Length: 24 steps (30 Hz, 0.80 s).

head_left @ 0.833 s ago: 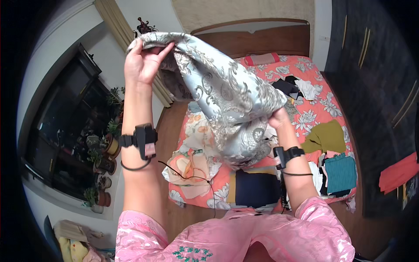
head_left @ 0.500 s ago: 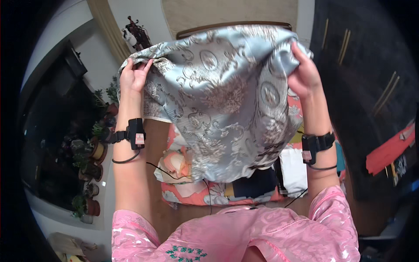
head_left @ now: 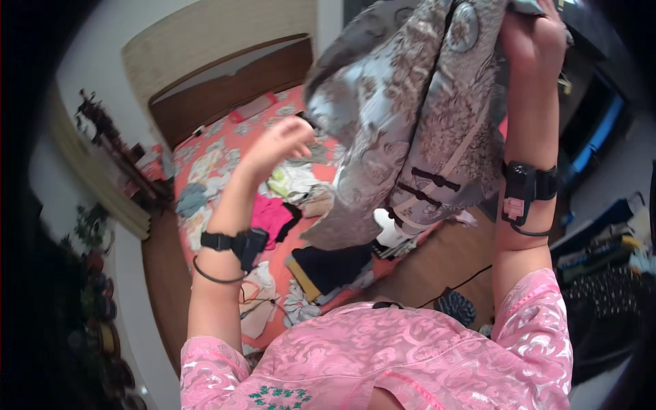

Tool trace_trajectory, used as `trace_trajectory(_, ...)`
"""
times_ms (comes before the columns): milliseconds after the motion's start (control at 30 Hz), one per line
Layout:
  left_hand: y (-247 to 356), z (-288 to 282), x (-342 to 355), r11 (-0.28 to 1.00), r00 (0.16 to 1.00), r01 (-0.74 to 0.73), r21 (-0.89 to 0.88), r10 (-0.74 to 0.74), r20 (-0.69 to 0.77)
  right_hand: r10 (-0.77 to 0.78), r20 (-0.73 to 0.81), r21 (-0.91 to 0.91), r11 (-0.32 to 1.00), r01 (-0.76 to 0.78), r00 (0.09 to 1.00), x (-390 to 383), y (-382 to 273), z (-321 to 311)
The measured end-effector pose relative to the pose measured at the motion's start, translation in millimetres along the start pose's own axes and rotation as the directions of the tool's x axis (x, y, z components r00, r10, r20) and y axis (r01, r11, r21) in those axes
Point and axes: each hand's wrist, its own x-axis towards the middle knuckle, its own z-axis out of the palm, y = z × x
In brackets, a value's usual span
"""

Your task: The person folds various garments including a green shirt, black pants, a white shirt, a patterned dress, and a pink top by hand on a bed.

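Observation:
A silvery blue-grey brocade garment (head_left: 383,116), with dark knotted fastenings down part of it, hangs high across the upper middle and right. My right hand (head_left: 533,37) grips it near the top edge, arm raised; its fingertips are partly hidden. My left hand (head_left: 287,140) is off the garment, just left of it, with loosely curved fingers apart and nothing visible in them. Behind, loose clothes lie on the bed, among them a bright pink piece (head_left: 268,217) and a folded navy piece (head_left: 331,270). Both forearms wear black strapped devices with cables.
The coral floral bed (head_left: 188,160) has a wooden headboard (head_left: 171,109). A dark carved stand (head_left: 123,157) is at its left, with potted plants (head_left: 92,225) along the window side. Clothes (head_left: 608,294) are heaped at the right. Cables cross the bed and floor (head_left: 417,273).
My left hand has let go of the garment and moved down and right. My right hand has lifted it up and right. The view has swung, showing more of the room's right side.

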Motion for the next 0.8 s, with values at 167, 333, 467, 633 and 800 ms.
trace_trajectory(167, -21.9, 138.1, 15.8, 0.955, 0.436, 0.019, 0.296, -0.274, 0.857, -0.095, 0.181, -0.096, 0.989, 0.114, 0.979, 20.6, -90.8, -18.6)
trace_trajectory(333, -103.9, 258.3, 13.0, 0.969, 0.363, 0.186, 0.159, -0.219, 0.906, -0.011, 0.336, -0.187, 0.979, 0.078, 0.942, 28.0, -125.2, -66.8)
trace_trajectory(467, -127.3, 335.3, 27.0, 0.806, 0.392, 0.573, -0.147, -0.112, 0.913, -0.105, -0.262, -0.385, 0.923, -0.004, 0.959, -26.3, -119.8, -47.3)
trace_trajectory(633, -132.1, 370.2, 81.0, 0.526, 0.518, 0.717, -0.457, 0.037, 0.855, -0.243, -0.457, -0.426, 0.904, 0.029, 0.856, -43.5, -173.8, -131.8)
trace_trajectory(800, -96.4, 358.3, 107.8, 0.881, 0.474, 0.422, -0.213, -0.014, 0.881, -0.375, -0.548, -0.495, 0.866, 0.071, 0.748, -78.1, -224.3, -167.5)
